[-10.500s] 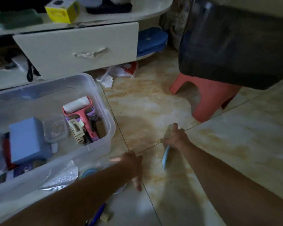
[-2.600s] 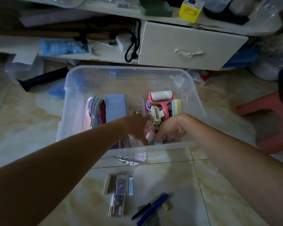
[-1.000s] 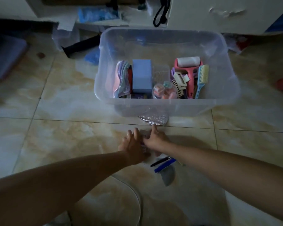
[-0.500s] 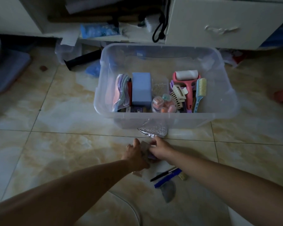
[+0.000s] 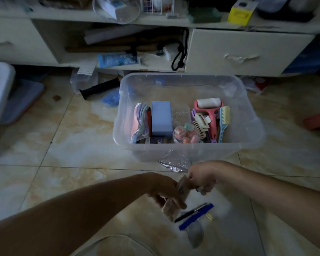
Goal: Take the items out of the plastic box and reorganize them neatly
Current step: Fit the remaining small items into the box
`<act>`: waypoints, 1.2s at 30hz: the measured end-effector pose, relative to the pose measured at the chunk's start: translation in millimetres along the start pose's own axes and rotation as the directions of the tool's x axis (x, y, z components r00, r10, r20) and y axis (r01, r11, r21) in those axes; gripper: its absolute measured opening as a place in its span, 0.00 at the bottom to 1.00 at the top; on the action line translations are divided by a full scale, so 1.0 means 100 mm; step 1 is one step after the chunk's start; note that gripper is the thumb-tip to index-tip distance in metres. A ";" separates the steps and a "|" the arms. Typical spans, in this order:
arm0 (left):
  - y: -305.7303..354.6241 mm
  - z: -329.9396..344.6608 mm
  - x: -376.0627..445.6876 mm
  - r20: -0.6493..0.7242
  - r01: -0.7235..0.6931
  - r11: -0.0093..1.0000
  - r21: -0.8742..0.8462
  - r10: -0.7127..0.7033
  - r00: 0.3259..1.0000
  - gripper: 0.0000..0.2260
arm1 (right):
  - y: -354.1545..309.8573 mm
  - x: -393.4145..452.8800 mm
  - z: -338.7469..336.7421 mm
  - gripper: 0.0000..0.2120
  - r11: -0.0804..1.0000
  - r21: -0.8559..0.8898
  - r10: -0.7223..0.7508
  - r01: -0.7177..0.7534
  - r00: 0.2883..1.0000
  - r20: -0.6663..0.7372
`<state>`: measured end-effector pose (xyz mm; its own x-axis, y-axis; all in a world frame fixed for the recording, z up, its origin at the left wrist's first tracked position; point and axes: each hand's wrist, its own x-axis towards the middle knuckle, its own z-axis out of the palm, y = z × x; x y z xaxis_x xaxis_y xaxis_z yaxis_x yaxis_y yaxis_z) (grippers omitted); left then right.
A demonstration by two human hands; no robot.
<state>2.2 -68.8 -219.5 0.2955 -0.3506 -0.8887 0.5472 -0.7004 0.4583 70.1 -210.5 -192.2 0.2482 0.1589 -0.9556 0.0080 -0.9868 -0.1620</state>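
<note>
A clear plastic box [image 5: 251, 145] stands on the tiled floor. Inside it lie a blue block [image 5: 161, 119], a pink lint roller [image 5: 209, 108], a blue brush [image 5: 224, 122], a cream hair claw [image 5: 201, 124], a bag of orange bits [image 5: 185, 135] and coloured pouches [image 5: 139, 121]. In front of the box, my left hand [image 5: 164, 191] and my right hand [image 5: 201, 179] both grip a small bundle of flat packets [image 5: 182, 187], lifted just above the floor. What the packets are is too dim to tell.
A black pen [image 5: 190, 212], a blue pen [image 5: 196, 217], a small yellow piece [image 5: 210, 217] and a grey scrap [image 5: 195, 233] lie on the floor below my hands. Silver foil [image 5: 174, 162] pokes out under the box. A white cabinet with a drawer [image 5: 242, 52] stands behind.
Both hands have drawn back from the foil towards me and lifted the small packets off the floor. The view has tilted up, showing more of the cabinet.
</note>
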 end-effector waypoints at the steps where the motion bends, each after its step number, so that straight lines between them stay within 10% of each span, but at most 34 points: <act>1: 0.13 -0.04 -0.10 0.059 0.005 1.000 0.022 -0.006 0.998 0.27 | -0.06 -0.17 -0.06 0.11 0.991 -0.131 0.033 -0.030 0.999 0.022; 6: 0.87 -0.51 -0.67 0.161 -0.032 0.989 0.144 0.008 0.987 0.17 | -0.24 -1.06 -0.67 0.02 0.931 -0.363 0.019 -0.037 0.998 -0.052; 13: 1.26 -1.35 -1.15 -0.292 -0.244 0.966 -0.081 0.211 0.933 0.19 | -0.07 -1.18 -1.49 0.07 0.865 0.247 -0.236 0.436 0.790 -0.566; 22: 1.19 -1.40 -0.59 -0.288 -0.390 0.920 -0.034 0.365 0.885 0.22 | 0.10 -0.59 -1.67 0.13 0.561 0.659 -0.215 0.501 0.857 -0.468; 28: 1.32 -1.56 -0.27 -0.552 -0.249 0.967 -0.058 0.177 0.815 0.12 | 0.52 -0.56 -1.95 0.03 0.848 0.407 -0.029 0.339 0.797 -0.604; 36: 1.33 -1.64 -0.10 -0.669 -0.210 0.956 0.207 0.295 0.682 0.08 | 0.57 -0.01 -1.63 0.09 0.993 0.101 -0.016 0.068 0.896 -0.443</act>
<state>200.7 -56.6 -147.1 0.8870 -0.0294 -0.4609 0.2988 -0.7243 0.6214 228.4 -272.1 -160.2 0.6514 0.1441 -0.7449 -0.0733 -0.9653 -0.2508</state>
